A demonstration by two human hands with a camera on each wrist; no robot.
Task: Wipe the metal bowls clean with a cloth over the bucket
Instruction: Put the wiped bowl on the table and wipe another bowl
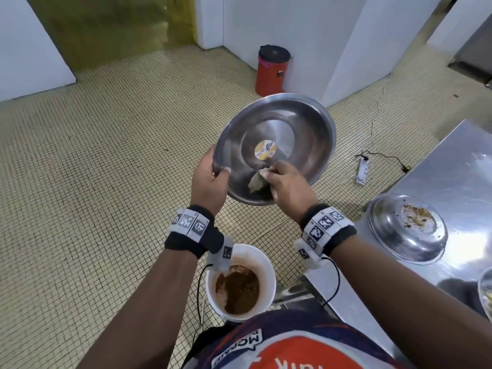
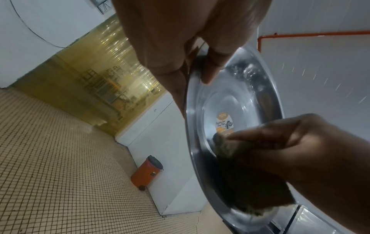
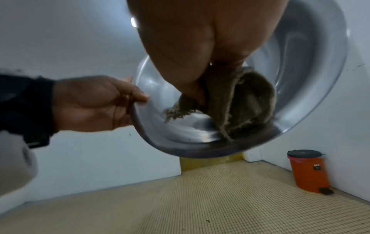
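A wide metal bowl [image 1: 300, 121] with a round yellow sticker [image 1: 265, 149] at its centre is held tilted in the air, its inside facing me. My left hand [image 1: 210, 179] grips its left rim [image 2: 192, 88], thumb inside. My right hand [image 1: 286, 183] holds a grey-brown cloth [image 1: 257, 182] against the bowl's lower inner wall [image 3: 192, 131]; the frayed cloth [image 3: 246, 102] hangs from my fingers. Below, nearer me, a white bucket [image 1: 263, 265] on the floor holds brown food waste.
A steel counter [image 1: 452, 169] stands at the right with a dirty metal bowl [image 1: 407, 230] on it and another bowl's edge [image 1: 486, 291] at the frame border. A red pedal bin [image 1: 271, 70] stands by the far wall. A power strip [image 1: 362, 170] lies on the tiled floor.
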